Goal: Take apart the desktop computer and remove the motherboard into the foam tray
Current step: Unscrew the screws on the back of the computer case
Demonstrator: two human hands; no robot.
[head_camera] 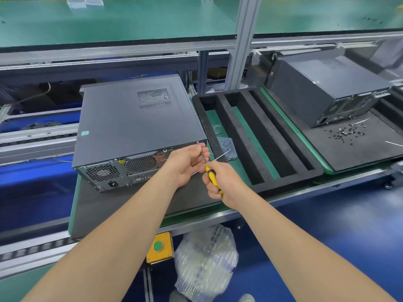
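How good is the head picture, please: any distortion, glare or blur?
Head view: wide-angle distortion bows the front edge of the shelf; the light is even and soft, with no hard shadows on the case; the plastic bag shows small glints; the left hand, right hand and screwdriver are sharp, the far corners softer.

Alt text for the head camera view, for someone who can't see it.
A person's right hand grips a yellow-handled screwdriver, tip at a screw on the rear upper corner of a closed grey desktop computer, while the left hand pinches its shaft. A black foam tray lies to the right, a second computer beyond it.
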